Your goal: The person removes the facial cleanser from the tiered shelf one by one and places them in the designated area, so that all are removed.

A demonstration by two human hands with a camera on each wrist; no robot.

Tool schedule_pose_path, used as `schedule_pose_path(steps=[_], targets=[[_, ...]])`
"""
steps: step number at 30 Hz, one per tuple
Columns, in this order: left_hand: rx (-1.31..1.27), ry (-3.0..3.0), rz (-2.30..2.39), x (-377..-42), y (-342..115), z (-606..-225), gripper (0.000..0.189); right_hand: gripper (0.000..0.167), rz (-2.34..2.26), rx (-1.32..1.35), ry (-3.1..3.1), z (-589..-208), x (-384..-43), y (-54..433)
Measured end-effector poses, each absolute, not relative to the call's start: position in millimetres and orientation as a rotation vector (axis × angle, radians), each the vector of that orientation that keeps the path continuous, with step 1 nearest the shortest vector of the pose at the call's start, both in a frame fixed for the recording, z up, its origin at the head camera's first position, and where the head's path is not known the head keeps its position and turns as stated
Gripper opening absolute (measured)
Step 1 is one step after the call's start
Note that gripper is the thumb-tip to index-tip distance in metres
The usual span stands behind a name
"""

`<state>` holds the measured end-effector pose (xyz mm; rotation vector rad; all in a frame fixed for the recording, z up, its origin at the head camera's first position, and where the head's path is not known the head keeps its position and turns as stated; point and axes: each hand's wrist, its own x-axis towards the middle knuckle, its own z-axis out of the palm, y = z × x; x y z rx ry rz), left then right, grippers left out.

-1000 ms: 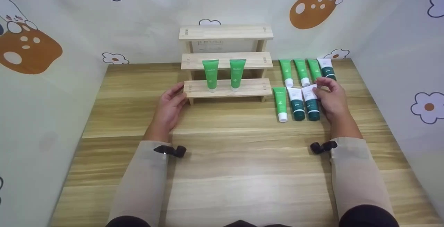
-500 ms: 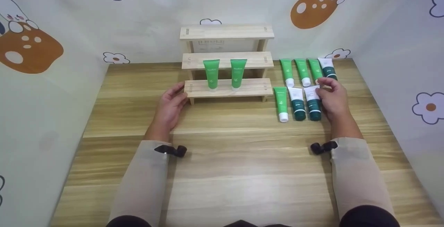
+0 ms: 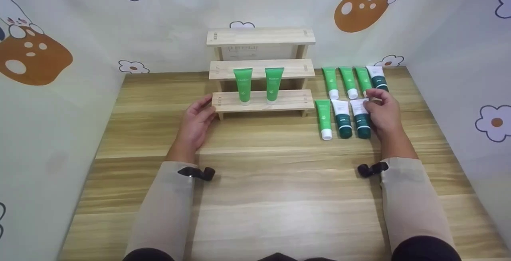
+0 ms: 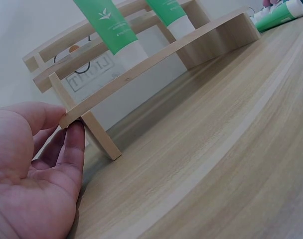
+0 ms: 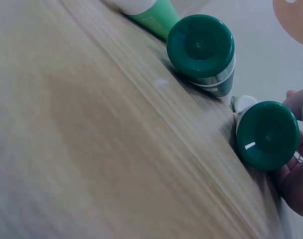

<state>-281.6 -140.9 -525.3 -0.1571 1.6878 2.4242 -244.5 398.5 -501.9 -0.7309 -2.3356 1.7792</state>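
Note:
A three-tier wooden display stand (image 3: 261, 104) stands at the back middle. At its lowest step's left end, my left hand (image 3: 195, 121) pinches the board between thumb and fingers, clearly seen in the left wrist view. Two green squeeze tubes (image 3: 244, 85) stand upright on that step, caps down. My right hand (image 3: 384, 113) holds the right edge of a white-and-dark-green squeeze tube (image 3: 361, 119) lying on the table; its dark green cap (image 5: 267, 136) faces the right wrist camera. Some right fingers are hidden behind that tube.
Left of the held tube lie another white-and-dark-green tube (image 3: 342, 119) and a green tube (image 3: 323, 117). Behind are several more tubes (image 3: 348, 81) in a row. Patterned cloth walls (image 3: 171, 21) border the wooden table (image 3: 279, 213) at the back and sides.
The white-and-dark-green tube at my right hand has shifted slightly right, away from its neighbour. My left hand keeps its grip on the stand.

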Motion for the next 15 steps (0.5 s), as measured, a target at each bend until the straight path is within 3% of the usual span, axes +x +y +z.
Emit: schedule_pose_path(steps=[15], targets=[[-0.159, 1.673, 2.437, -281.7, -140.8, -525.2, 0.054, 0.041, 1.691, -0.779, -2.422, -499.5, -245.0, 400.2]])
